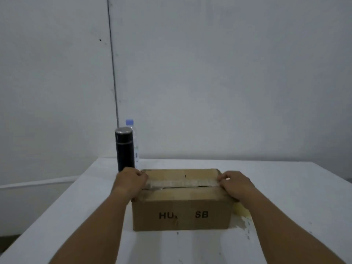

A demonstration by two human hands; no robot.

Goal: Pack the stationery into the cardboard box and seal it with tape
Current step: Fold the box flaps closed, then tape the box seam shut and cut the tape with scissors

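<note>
A person's left hand [130, 182] and right hand [235, 184] pinch the ends of a clear tape strip [182, 182] stretched over the flap seam of a closed cardboard box [182, 212] on a white desk [285, 187]. Sealing appears under way; the strip likely next needs pressing flat along the seam.

The cardboard box [182, 210] is plain brown, with black letters "HU" and "SB" printed on its near side. A clear, glossy strip of tape [181, 182] runs along its top seam. The table [285, 197] is white, with yellowish stains by the box's right side. Near the table's far left corner stand a black flask [124, 149] with a silver top and a clear water bottle [133, 141] with a pale blue cap. The wall [209, 73] is grey-white.
</note>
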